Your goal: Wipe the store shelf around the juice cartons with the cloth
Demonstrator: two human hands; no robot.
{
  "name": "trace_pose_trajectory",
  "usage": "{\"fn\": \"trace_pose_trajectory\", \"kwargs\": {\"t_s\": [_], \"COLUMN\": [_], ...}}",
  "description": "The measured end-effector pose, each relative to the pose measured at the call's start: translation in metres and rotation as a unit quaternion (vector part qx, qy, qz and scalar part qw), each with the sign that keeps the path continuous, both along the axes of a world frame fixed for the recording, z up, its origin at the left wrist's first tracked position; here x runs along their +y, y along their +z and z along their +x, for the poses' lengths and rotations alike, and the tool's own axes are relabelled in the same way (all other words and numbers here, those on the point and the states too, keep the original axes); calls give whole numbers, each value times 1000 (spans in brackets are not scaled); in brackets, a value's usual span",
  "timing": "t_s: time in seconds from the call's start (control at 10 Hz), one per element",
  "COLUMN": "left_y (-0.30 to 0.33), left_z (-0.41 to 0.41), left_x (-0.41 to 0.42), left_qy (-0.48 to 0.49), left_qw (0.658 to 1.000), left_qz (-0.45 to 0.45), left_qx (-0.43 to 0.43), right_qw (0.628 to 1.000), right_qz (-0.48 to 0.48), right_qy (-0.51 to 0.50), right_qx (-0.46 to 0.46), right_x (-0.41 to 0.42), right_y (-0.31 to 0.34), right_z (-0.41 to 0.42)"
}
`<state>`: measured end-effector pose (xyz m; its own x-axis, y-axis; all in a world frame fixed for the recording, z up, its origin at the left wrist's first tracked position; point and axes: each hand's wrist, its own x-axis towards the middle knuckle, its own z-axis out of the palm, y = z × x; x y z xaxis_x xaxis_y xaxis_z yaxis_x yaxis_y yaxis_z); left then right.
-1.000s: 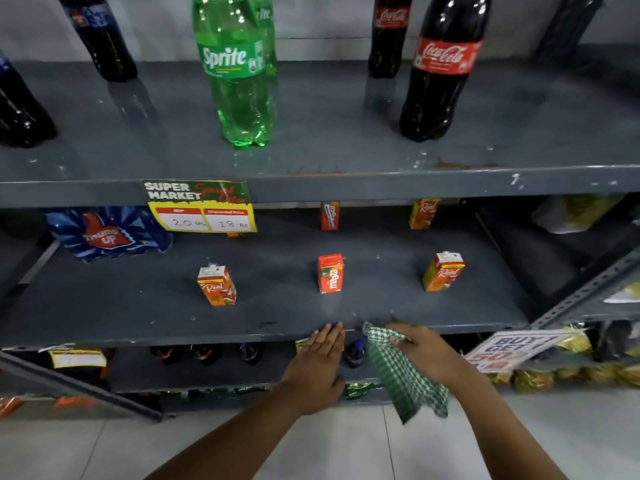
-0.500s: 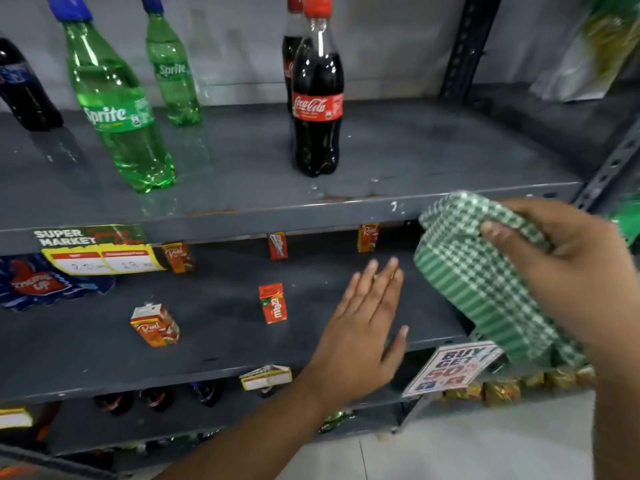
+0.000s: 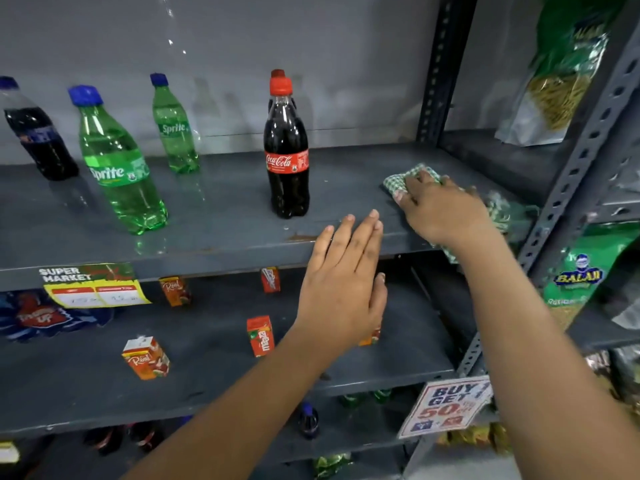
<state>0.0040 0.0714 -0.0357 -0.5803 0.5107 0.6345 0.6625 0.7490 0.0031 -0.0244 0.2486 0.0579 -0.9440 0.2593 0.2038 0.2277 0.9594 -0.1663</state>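
Observation:
My right hand (image 3: 440, 209) presses the green checked cloth (image 3: 408, 176) flat on the upper grey shelf (image 3: 225, 216), to the right of a Coca-Cola bottle (image 3: 286, 168). My left hand (image 3: 344, 282) is flat with fingers together, its fingertips on the front edge of that upper shelf. On the lower shelf (image 3: 207, 375) stand small juice cartons: an orange Real carton (image 3: 147, 357), a red Maaza carton (image 3: 260, 336), and two more (image 3: 175, 291) (image 3: 270, 279) at the back. Another carton (image 3: 370, 336) is mostly hidden behind my left wrist.
Two Sprite bottles (image 3: 119, 168) (image 3: 173, 128) and a dark bottle (image 3: 38, 136) stand left on the upper shelf. A perforated metal upright (image 3: 571, 174) rises at the right, with snack bags (image 3: 568, 67) beyond. Price signs (image 3: 93, 285) (image 3: 446, 407) hang on the shelf edges.
My right hand rose from below the carton shelf and set the cloth down on the upper shelf. My left hand moved up to that shelf's front edge. The view tilted upward.

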Motion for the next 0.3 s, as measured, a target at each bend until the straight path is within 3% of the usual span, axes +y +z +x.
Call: {"fn": "trace_pose_trajectory", "kwargs": {"t_s": [0.2,0.3], "left_y": [7,17], "left_z": [-2,6], "left_x": [-19,-41], "left_qy": [-66,-91], "left_qw": [998,995], "left_qz": [8,46], "left_qx": [2,-9], "right_qw": [999,991], "right_qz": [-17,-119], "right_qy": [-4,36], "right_qx": [-38,49], "right_x": [4,-2], "right_y": [-1,11], "right_z": [-29,-13]}}
